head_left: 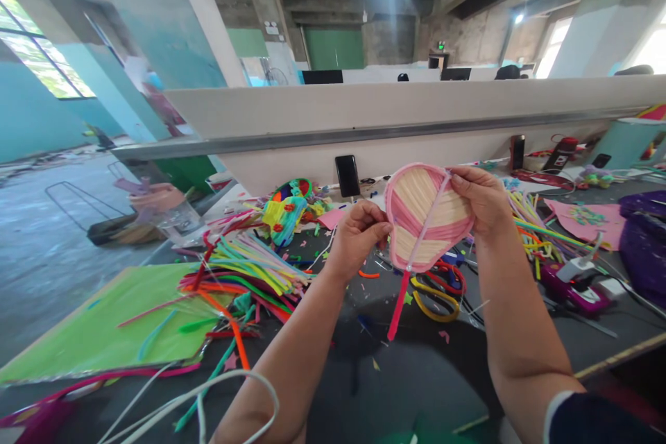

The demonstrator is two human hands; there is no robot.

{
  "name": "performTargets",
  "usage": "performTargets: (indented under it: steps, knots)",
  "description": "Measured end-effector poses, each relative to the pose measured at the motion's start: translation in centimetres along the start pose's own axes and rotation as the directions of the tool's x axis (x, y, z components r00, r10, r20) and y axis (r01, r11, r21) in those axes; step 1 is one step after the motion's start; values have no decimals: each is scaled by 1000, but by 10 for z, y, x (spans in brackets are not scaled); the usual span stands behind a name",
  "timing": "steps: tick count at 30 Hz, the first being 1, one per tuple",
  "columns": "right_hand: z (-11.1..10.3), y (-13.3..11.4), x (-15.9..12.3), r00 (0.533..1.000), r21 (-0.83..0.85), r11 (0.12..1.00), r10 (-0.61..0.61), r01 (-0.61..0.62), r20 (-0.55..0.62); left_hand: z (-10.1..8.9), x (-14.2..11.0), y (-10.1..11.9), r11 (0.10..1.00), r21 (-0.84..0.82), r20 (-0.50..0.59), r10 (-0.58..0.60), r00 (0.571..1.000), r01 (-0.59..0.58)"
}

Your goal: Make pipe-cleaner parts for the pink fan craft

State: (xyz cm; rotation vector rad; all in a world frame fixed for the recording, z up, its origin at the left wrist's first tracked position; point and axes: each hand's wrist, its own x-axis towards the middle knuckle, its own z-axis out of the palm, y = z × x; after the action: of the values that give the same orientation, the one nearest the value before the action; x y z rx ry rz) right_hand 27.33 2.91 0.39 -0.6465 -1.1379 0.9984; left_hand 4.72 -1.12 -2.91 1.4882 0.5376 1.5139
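A pink-and-cream fan (406,201) is held up over the table (447,381), its hot-pink handle (399,305) pointing down towards seven o'clock. The right hand (483,200) has thumb and fingers clamped on it at one o'clock; the left hand (358,236) has its fingers together by nine, gripping or merely touching, I can't tell. Around the fan: dark phone (347,176) at ten, coloured pipe cleaners (260,263) between eight and nine, magenta power block (559,289) at four

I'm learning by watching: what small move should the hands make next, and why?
Perhaps pinch along the left rim of the pink-and-cream piece with the left hand: it is right at that rim, while the right hand grips the upper right edge.
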Motion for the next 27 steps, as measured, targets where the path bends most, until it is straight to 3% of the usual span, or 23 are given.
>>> performTargets:
  steps: [5, 11, 15, 22, 27]
  knots:
    - [-1, 0, 2, 1000, -8, 1000, 7, -7, 18, 0, -1, 3, 982, 178, -22, 65, 998, -60]
    - [-2, 0, 1, 1000, -49, 999, -8, 9, 29, -12, 1, 11, 981, 191, 156, -46, 987, 15]
    - [-1, 0, 0, 998, -50, 999, 1, 2, 56, -17, 4, 13, 980, 190, 217, -98, 971, 57]
    - [-2, -3, 1, 1000, -31, 999, -8, 9, 27, -12, 4, -2, 994, 37, 177, -109, 978, 104]
    - [-7, -1, 4, 999, -31, 999, -31, 31, 9, -5, 3, -10, 992, 33, 83, -124, 989, 121]
